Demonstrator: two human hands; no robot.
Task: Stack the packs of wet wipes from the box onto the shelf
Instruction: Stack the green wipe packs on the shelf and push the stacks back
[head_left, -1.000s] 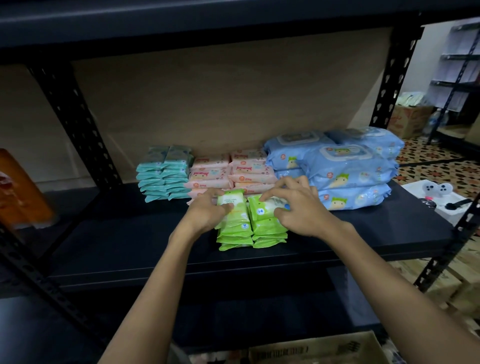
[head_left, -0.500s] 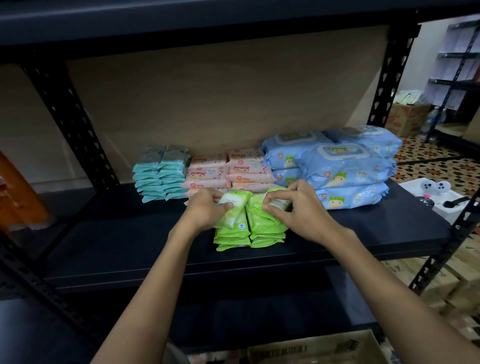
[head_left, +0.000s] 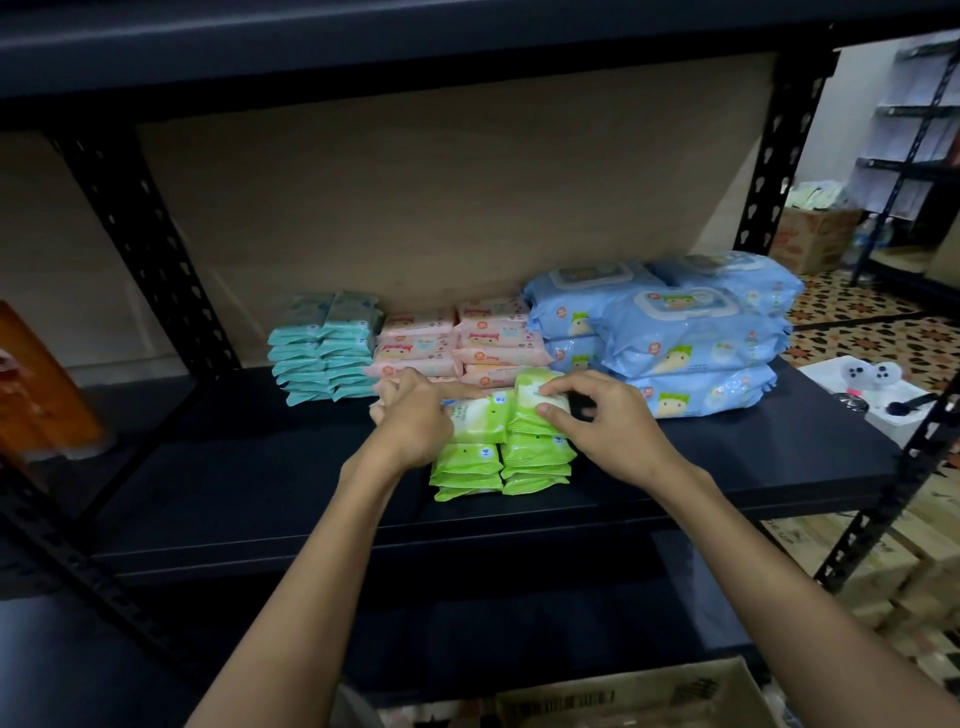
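Two side-by-side stacks of green wet wipe packs (head_left: 498, 462) stand on the dark shelf (head_left: 234, 483), in front of the pink packs. My left hand (head_left: 410, 415) holds the top pack of the left stack (head_left: 480, 418), fingers curled round its left end. My right hand (head_left: 602, 421) pinches the top pack of the right stack (head_left: 535, 402) between thumb and fingers. The rim of the cardboard box (head_left: 623, 691) shows at the bottom edge.
Behind the green stacks stand teal packs (head_left: 324, 348), pink packs (head_left: 467, 340) and large blue packs (head_left: 685, 332). Black perforated uprights (head_left: 140, 223) frame the shelf. An orange object (head_left: 39, 395) sits far left. A white tray (head_left: 862, 389) lies beyond the right upright.
Both top green packs have been shifted: the left one now lies flatter on its stack and the right one is tipped up. My hands have moved slightly back and upward with them.
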